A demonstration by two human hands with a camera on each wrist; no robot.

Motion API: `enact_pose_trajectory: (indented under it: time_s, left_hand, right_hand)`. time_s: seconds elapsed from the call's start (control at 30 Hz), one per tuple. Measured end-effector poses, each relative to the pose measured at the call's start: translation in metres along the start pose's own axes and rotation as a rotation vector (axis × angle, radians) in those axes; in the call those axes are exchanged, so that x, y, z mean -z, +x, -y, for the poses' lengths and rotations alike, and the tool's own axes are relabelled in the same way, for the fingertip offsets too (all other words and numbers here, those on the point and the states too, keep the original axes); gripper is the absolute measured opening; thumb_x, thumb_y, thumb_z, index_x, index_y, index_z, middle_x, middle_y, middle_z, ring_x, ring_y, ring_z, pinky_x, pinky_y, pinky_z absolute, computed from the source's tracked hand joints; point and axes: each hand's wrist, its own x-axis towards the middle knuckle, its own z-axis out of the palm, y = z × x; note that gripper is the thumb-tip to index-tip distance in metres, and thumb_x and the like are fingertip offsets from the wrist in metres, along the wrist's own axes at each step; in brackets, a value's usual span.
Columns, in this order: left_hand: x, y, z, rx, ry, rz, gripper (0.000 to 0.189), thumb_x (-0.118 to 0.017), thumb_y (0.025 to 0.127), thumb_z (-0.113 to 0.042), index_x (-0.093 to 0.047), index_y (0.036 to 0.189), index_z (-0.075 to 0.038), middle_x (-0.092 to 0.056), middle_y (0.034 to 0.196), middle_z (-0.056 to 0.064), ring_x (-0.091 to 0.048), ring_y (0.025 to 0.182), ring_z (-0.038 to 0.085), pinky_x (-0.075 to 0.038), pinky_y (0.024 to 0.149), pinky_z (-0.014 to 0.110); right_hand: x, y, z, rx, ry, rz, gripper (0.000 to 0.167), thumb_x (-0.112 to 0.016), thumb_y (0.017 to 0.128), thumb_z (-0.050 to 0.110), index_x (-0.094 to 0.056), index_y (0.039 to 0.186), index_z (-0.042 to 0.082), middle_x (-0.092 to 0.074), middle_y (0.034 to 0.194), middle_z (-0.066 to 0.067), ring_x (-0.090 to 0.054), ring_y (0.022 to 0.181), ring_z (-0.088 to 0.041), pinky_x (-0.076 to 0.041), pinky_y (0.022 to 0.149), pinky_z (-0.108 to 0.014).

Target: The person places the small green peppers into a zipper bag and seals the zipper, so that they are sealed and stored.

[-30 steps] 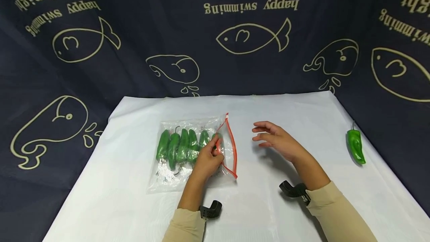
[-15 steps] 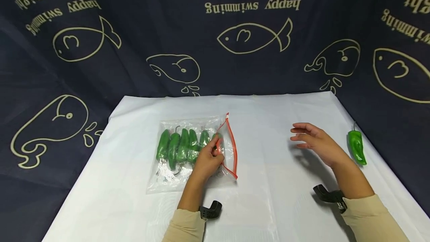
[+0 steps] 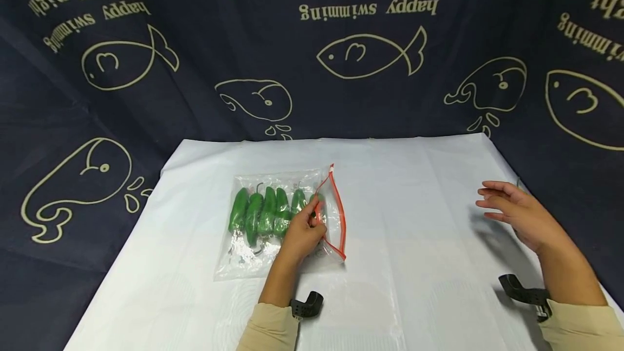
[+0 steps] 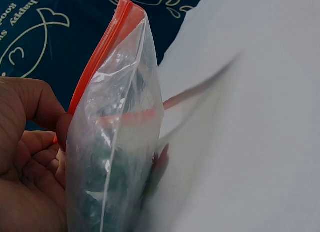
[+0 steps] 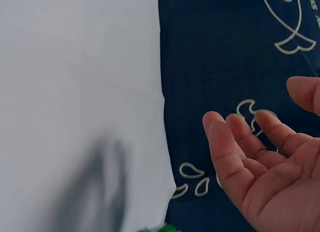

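A clear zip bag (image 3: 278, 256) with a red zip edge lies on the white table, its mouth open toward the right. Inside it, several green peppers (image 3: 267, 211) lie side by side. My left hand (image 3: 301, 234) pinches the bag's rim at the mouth; in the left wrist view the thumb and fingers grip the red zip strip (image 4: 97, 54). My right hand (image 3: 519, 213) hovers at the table's right side, fingers relaxed and holding nothing. It covers most of a loose green pepper there; only the stem (image 3: 519, 182) shows, and a green bit (image 5: 167, 228) appears low in the right wrist view.
The white-covered table (image 3: 414, 264) ends at the back and right against a dark blue cloth (image 3: 253, 26) printed with fish and lettering. Each wrist wears a black strap mount (image 3: 308, 305).
My right hand has moved right across the table, away from the bag and over to the loose pepper. The left hand and the bag have stayed in place.
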Motion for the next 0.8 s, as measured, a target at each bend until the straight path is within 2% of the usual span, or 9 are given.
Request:
enact_pose_trajectory:
  time_s: [0.17, 0.33, 0.4, 0.5, 0.57, 0.63, 0.73, 0.8]
  left_hand:
    - [0.002, 0.001, 0.002, 0.002, -0.026, 0.003, 0.077, -0.055, 0.078, 0.004, -0.039, 0.152, -0.005, -0.046, 0.071, -0.002, -0.040, 0.059, 0.010, -0.035, 0.049, 0.020]
    - [0.002, 0.000, 0.002, 0.007, -0.011, 0.003, 0.076, -0.056, 0.078, 0.004, -0.039, 0.152, -0.005, -0.046, 0.069, -0.001, -0.042, 0.059, 0.009, -0.036, 0.050, 0.020]
    - [0.002, 0.000, 0.002, 0.016, -0.010, 0.002, 0.076, -0.055, 0.078, 0.004, -0.040, 0.152, -0.006, -0.047, 0.067, -0.001, -0.042, 0.059, 0.010, -0.037, 0.051, 0.021]
    - [0.002, -0.001, 0.002, 0.019, -0.018, 0.002, 0.077, -0.055, 0.078, 0.005, -0.040, 0.152, -0.006, -0.047, 0.068, 0.000, -0.043, 0.060, 0.010, -0.038, 0.052, 0.021]
    - [0.002, -0.001, 0.002, 0.017, -0.023, 0.001, 0.077, -0.056, 0.078, 0.005, -0.039, 0.152, -0.006, -0.047, 0.068, 0.000, -0.043, 0.060, 0.010, -0.038, 0.052, 0.021]
    - [0.002, -0.001, 0.002, 0.015, -0.025, 0.000, 0.077, -0.056, 0.077, 0.005, -0.039, 0.152, -0.005, -0.047, 0.068, -0.001, -0.043, 0.060, 0.010, -0.039, 0.052, 0.021]
    - [0.002, -0.001, 0.001, 0.014, -0.022, -0.001, 0.077, -0.056, 0.077, 0.005, -0.040, 0.151, -0.005, -0.047, 0.068, -0.001, -0.043, 0.060, 0.010, -0.039, 0.052, 0.021]
    - [0.001, 0.000, 0.001, 0.016, -0.013, 0.002, 0.076, -0.055, 0.077, 0.004, -0.040, 0.152, -0.005, -0.047, 0.068, -0.001, -0.044, 0.060, 0.010, -0.039, 0.053, 0.021]
  right_hand:
    - [0.012, -0.002, -0.001, -0.026, -0.232, -0.050, 0.030, -0.051, 0.101, 0.005, -0.049, 0.119, 0.030, -0.057, 0.109, 0.023, -0.062, 0.093, 0.005, -0.052, 0.072, -0.016]
    - [0.026, -0.009, -0.009, -0.034, -0.320, -0.061, 0.035, -0.052, 0.100, 0.003, -0.048, 0.118, 0.033, -0.055, 0.107, 0.029, -0.059, 0.091, 0.010, -0.051, 0.069, -0.014]
    - [0.031, -0.011, -0.012, -0.048, -0.366, -0.081, 0.030, -0.054, 0.100, 0.005, -0.049, 0.119, 0.027, -0.054, 0.105, 0.031, -0.058, 0.089, 0.011, -0.051, 0.068, -0.014]
    - [0.037, -0.013, -0.016, -0.073, -0.488, -0.128, 0.029, -0.055, 0.100, 0.009, -0.050, 0.128, 0.003, -0.052, 0.102, 0.027, -0.053, 0.084, 0.013, -0.048, 0.064, -0.013]
    - [0.040, -0.014, -0.018, -0.094, -0.577, -0.164, 0.041, -0.056, 0.100, 0.011, -0.044, 0.132, -0.012, -0.056, 0.104, 0.015, -0.048, 0.081, 0.014, -0.046, 0.062, -0.014]
    - [0.042, -0.014, -0.019, -0.111, -0.651, -0.189, 0.048, -0.055, 0.100, 0.011, -0.039, 0.134, -0.020, -0.058, 0.108, -0.005, -0.043, 0.080, 0.016, -0.043, 0.061, -0.013]
    - [0.047, -0.017, -0.022, -0.125, -0.700, -0.209, 0.048, -0.055, 0.099, 0.008, -0.038, 0.133, -0.021, -0.050, 0.118, -0.033, -0.038, 0.079, 0.018, -0.042, 0.060, -0.012]
    - [0.050, -0.019, -0.024, -0.132, -0.709, -0.217, 0.049, -0.055, 0.099, 0.008, -0.037, 0.133, -0.022, -0.046, 0.120, -0.040, -0.036, 0.079, 0.018, -0.041, 0.059, -0.012]
